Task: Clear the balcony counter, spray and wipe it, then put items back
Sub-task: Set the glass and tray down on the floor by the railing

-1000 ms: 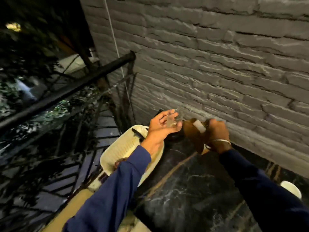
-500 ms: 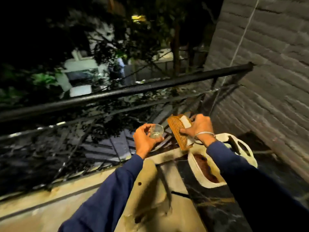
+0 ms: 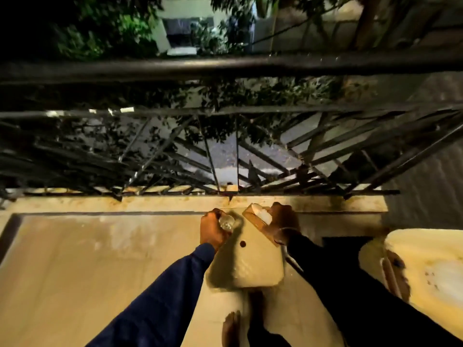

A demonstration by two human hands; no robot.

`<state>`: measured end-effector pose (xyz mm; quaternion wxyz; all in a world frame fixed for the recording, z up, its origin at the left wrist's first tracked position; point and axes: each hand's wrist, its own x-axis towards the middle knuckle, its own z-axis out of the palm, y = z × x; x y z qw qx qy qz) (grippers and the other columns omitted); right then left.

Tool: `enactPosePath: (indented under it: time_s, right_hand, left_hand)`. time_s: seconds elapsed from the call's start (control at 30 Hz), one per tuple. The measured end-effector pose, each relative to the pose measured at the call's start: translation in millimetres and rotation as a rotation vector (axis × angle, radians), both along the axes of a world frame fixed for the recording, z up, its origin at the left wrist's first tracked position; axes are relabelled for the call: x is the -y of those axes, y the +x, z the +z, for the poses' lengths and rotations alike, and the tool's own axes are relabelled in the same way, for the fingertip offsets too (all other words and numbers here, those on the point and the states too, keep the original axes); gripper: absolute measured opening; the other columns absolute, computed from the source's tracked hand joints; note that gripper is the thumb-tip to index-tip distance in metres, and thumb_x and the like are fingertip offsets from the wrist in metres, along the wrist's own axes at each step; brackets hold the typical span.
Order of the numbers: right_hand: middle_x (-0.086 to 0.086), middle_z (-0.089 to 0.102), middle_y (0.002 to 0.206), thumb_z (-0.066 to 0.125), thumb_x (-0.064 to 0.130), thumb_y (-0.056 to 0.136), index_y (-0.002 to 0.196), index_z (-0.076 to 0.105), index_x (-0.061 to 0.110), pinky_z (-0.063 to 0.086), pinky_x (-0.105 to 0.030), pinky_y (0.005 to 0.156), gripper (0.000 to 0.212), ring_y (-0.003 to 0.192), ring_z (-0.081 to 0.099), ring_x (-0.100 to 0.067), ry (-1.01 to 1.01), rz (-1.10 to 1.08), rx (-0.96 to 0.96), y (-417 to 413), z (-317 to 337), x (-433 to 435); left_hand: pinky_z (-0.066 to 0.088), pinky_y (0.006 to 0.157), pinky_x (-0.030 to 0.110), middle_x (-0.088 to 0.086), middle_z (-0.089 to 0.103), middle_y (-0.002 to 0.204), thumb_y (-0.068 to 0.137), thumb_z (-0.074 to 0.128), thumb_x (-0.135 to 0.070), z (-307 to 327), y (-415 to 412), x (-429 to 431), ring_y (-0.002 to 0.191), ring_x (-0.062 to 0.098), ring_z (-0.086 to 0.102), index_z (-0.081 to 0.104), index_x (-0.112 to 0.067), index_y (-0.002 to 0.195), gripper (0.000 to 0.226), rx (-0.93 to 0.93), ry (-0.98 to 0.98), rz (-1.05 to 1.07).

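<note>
My left hand (image 3: pixel 211 230) grips a small clear glass (image 3: pixel 226 222), held low over the beige balcony floor (image 3: pixel 87 259). Just to its right, my right hand (image 3: pixel 284 222) holds a brown woven holder (image 3: pixel 255 220) with a white object (image 3: pixel 263 214) inside it. Both hands hover above a pale block (image 3: pixel 250 261) near the foot of the railing. The dark counter is almost out of view; only a dark strip (image 3: pixel 343 242) shows at the right.
A black metal railing (image 3: pixel 225 68) with slanted bars runs across the view ahead. A cream plastic basket (image 3: pixel 421 261) sits at the right edge. My foot (image 3: pixel 231 326) shows at the bottom. Trees and a building lie beyond the railing.
I have turned left, away from the brick wall and counter, and now look down at the floor. Both hands carried the glass and the woven holder along and lowered them.
</note>
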<state>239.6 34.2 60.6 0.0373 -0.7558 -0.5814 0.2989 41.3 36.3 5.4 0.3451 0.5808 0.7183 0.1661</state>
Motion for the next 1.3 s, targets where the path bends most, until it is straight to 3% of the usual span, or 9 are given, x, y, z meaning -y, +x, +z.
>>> enactPosePath:
  time_s: [0.13,0.23,0.37,0.5,0.83,1.03,1.17,1.23,1.3]
  right_hand:
    - [-0.007,0.068,0.11,0.079,0.049,0.065,0.111,0.06,0.017,0.05,-0.034,0.085,0.059,0.105,0.063,-0.028,-0.077,0.097,0.108,-6,-72,-16]
    - [-0.008,0.066,0.115,0.084,0.043,0.062,0.115,0.059,0.014,0.051,-0.033,0.087,0.066,0.107,0.062,-0.026,-0.129,0.037,0.114,-12,-99,-24]
    - [-0.012,0.066,0.116,0.086,0.034,0.064,0.12,0.059,0.009,0.052,-0.035,0.086,0.067,0.108,0.062,-0.03,-0.118,-0.1,0.036,-20,-124,-31]
    - [-0.017,0.065,0.112,0.086,0.031,0.064,0.111,0.06,0.003,0.054,-0.036,0.08,0.06,0.102,0.063,-0.033,-0.102,-0.186,-0.002,-25,-139,-31]
    - [-0.015,0.068,0.108,0.082,0.038,0.067,0.11,0.066,0.005,0.053,-0.032,0.077,0.056,0.098,0.066,-0.03,-0.123,-0.257,0.02,-14,-167,-31]
    - [-0.014,0.061,0.117,0.084,0.05,0.062,0.125,0.045,0.005,0.052,-0.033,0.078,0.087,0.104,0.064,-0.03,-0.119,-0.298,0.017,-12,-169,-23]
    - [-0.016,0.061,0.118,0.076,0.051,0.072,0.125,0.048,0.004,0.049,-0.034,0.082,0.076,0.107,0.061,-0.032,-0.06,-0.234,0.042,-5,-134,-13]
    - [-0.016,0.063,0.115,0.067,0.051,0.08,0.122,0.053,0.003,0.048,-0.035,0.085,0.065,0.107,0.059,-0.034,0.019,-0.202,0.06,-1,-105,-5]
    - [-0.019,0.062,0.114,0.06,0.051,0.085,0.117,0.056,0.003,0.047,-0.039,0.088,0.058,0.106,0.057,-0.037,0.103,-0.188,0.077,0,-73,5]
  left_hand:
    - [0.055,0.079,0.035,0.003,0.073,0.102,0.066,0.083,-0.033,-53,-4,-13,0.095,0.026,0.069,0.066,-0.023,0.106,0.045,-0.13,-0.109,-0.036]
    - [0.053,0.079,0.034,0.0,0.072,0.104,0.071,0.079,-0.038,-77,-4,-22,0.096,0.024,0.068,0.064,-0.027,0.11,0.043,-0.172,-0.104,-0.048]
    - [0.052,0.081,0.033,0.0,0.072,0.107,0.073,0.077,-0.036,-103,-2,-33,0.096,0.024,0.067,0.063,-0.029,0.112,0.042,-0.195,-0.115,-0.033]
    - [0.053,0.081,0.033,0.002,0.071,0.108,0.074,0.077,-0.033,-119,2,-39,0.096,0.025,0.067,0.063,-0.029,0.112,0.041,-0.214,-0.108,-0.049]
    - [0.049,0.075,0.027,0.004,0.066,0.108,0.08,0.076,-0.024,-152,8,-42,0.085,0.017,0.06,0.053,-0.019,0.117,0.044,-0.267,-0.191,-0.066]
    - [0.052,0.094,0.04,0.009,0.053,0.127,0.066,0.085,-0.038,-154,10,-41,0.111,0.028,0.056,0.042,-0.019,0.131,0.08,-0.257,-0.228,-0.127]
    - [0.04,0.108,0.043,0.011,0.046,0.141,0.051,0.076,-0.07,-134,9,-31,0.127,0.028,0.045,0.037,-0.013,0.139,0.112,-0.384,-0.052,-0.229]
    - [0.028,0.118,0.045,0.013,0.036,0.151,0.062,0.076,-0.066,-108,17,-17,0.138,0.03,0.036,0.033,-0.009,0.145,0.109,-0.382,0.015,-0.259]
    - [0.014,0.123,0.048,0.014,0.028,0.157,0.084,0.064,-0.053,-81,25,-1,0.146,0.029,0.025,0.031,-0.008,0.148,0.085,-0.38,0.125,-0.32]
